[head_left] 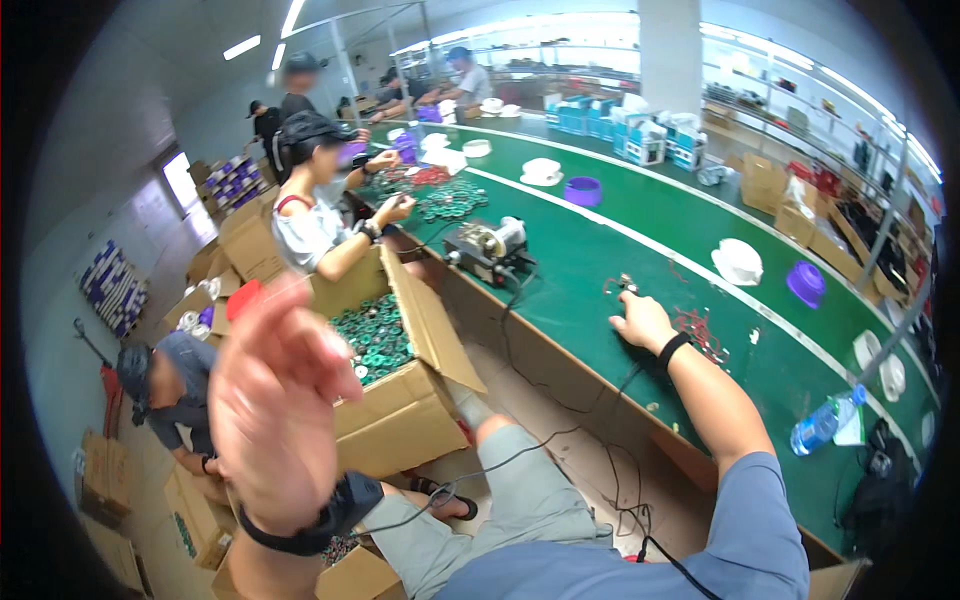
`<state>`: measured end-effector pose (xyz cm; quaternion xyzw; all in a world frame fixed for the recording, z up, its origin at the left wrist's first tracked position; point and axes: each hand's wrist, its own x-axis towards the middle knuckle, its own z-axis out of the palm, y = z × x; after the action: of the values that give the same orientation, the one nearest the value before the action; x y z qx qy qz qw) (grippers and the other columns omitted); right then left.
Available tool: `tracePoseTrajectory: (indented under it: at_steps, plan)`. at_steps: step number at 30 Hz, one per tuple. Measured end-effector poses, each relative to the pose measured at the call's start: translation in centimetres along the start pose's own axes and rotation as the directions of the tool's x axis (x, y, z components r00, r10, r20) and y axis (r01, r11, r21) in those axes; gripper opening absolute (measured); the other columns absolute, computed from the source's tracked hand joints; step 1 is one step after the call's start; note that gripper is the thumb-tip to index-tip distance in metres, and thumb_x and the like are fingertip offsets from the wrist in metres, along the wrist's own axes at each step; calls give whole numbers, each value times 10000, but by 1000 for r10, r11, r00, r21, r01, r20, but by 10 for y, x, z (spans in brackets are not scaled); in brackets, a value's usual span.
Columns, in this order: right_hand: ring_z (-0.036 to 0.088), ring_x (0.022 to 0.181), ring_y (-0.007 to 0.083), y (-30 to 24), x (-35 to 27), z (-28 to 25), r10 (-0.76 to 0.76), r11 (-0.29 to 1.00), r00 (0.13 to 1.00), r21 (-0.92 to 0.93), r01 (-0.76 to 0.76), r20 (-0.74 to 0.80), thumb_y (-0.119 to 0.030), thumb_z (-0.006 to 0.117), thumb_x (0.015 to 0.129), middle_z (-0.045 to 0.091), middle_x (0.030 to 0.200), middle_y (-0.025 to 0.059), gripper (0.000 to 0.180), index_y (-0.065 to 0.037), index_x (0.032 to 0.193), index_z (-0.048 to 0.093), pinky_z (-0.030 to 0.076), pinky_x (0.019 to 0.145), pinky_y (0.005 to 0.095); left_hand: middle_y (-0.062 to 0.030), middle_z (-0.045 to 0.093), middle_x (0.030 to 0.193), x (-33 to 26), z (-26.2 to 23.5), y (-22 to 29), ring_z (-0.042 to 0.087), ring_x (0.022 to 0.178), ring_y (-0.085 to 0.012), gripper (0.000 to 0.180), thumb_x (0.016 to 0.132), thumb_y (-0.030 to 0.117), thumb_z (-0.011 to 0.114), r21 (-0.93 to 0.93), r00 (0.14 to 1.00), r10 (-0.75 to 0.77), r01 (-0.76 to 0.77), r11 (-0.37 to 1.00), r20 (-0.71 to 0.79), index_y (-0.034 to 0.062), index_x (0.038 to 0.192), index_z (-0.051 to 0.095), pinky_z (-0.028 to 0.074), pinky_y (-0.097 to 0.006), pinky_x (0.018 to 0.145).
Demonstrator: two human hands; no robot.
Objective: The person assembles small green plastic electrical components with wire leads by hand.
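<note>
My left hand, smeared by motion, is raised close in front of the cardboard box of green ring-shaped parts. Its fingers are loosely bent and apart, and nothing shows in them. On the green work surface my right hand reaches forward. Its fingertips are closed on a small metallic part with red wire. Beside that wrist lies a tangle of red wires with small pieces attached. Farther left on the surface is a small motor-like machine.
White bowl-shaped parts and purple rings lie along the conveyor. A water bottle and black bag are at right. Black cables hang by my legs. One co-worker sits at the bench; another person bends at lower left.
</note>
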<state>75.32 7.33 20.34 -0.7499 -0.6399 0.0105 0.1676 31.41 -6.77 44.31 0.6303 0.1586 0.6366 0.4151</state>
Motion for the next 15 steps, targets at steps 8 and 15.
tracePoseTrajectory:
  at_steps: [8, 15]
  plan:
    - [692, 708, 389, -77, 28, 17, -250, 953, 927, 100, 287, -279, -130, 660, 876, 681, 742, 234, 157, -3, 847, 748, 557, 677, 464, -136, 663, 1118, -158, -134, -50, 653, 950, -173, 405, 959, 47, 644, 51, 898, -436, 439, 897, -68, -35, 1349, 573, 569, -332, 862]
    - [683, 633, 143, -215, -35, -7, -318, 780, 947, 554, 291, -50, -97, 642, 963, 719, 717, 102, 167, 40, 958, 738, 539, 602, 286, -68, 670, 1181, -182, -190, -170, 638, 1077, -141, 409, 977, 34, 637, -18, 726, -650, 664, 748, -223, 25, 1381, 575, 529, -287, 950]
